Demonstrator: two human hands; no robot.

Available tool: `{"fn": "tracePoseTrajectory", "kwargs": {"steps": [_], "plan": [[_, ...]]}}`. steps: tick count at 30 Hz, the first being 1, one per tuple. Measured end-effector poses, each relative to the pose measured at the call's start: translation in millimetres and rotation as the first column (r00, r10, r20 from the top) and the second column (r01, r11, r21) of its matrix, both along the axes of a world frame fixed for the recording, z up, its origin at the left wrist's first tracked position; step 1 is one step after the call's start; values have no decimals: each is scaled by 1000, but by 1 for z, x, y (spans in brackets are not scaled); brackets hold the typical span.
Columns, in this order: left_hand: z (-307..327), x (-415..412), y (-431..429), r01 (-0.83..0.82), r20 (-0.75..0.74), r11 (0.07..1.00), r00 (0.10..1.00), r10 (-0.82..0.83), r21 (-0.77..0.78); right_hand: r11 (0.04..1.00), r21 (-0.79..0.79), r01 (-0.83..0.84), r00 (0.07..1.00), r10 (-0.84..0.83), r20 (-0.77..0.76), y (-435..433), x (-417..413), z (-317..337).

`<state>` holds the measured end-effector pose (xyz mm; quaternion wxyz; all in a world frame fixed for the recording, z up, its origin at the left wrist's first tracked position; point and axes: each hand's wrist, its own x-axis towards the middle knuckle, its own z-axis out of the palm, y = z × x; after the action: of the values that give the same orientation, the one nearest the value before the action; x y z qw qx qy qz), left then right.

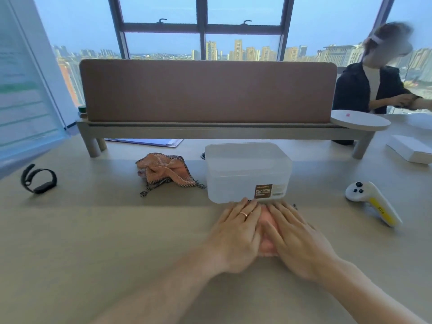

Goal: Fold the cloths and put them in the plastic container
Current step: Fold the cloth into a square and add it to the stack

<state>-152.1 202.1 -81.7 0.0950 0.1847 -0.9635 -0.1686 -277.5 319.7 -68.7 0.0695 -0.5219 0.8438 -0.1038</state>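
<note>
A pink cloth (267,245) lies flat on the desk just in front of the plastic container (247,169), mostly hidden under my hands. My left hand (236,232) and my right hand (297,237) press down on it side by side, palms flat, fingers pointing at the container. Only a strip of cloth shows between them, plus a dark checkered edge by the fingertips. The container is translucent white, lidless, with a brown label on its near wall. A second pink cloth (167,170) with a checkered border lies crumpled to the left of the container.
A black watch (38,180) lies at the far left of the desk. A white and yellow controller (371,202) rests at the right. A brown divider on a raised shelf (208,130) stands behind the container. Another person sits at the back right.
</note>
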Motion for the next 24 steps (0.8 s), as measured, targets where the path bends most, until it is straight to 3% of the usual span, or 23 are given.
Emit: {"fn": "tracePoseTrajectory", "kwargs": {"steps": [3,5,7,9,12,15,17,20,24], "plan": [[25,36,-52,-86,-293,973,945,148,213,1000,18,-15,997,16,-73,-1,-6,-4],[38,55,-99,-282,-440,935,827,351,217,999,-35,-22,988,16,-156,3,-7,-2],[40,72,-149,-502,-423,853,747,512,145,996,-93,-10,980,-8,-199,3,-4,2],[34,87,-188,-604,-288,797,764,578,-4,981,-188,-47,976,5,-217,0,-1,6],[17,100,-218,-604,-148,786,796,587,-133,944,-304,-128,972,58,-229,-12,7,7],[7,104,-229,-570,-174,788,821,543,-231,916,-358,-181,971,107,-215,-28,22,9],[13,106,-233,-548,-243,803,833,498,-234,899,-394,-192,970,114,-214,-39,33,15],[44,113,-232,-501,-465,851,797,384,-157,902,-393,-180,979,126,-160,-58,55,32],[114,125,-201,-405,-600,896,768,224,-183,863,-493,-109,978,181,101,-104,90,49]]}}
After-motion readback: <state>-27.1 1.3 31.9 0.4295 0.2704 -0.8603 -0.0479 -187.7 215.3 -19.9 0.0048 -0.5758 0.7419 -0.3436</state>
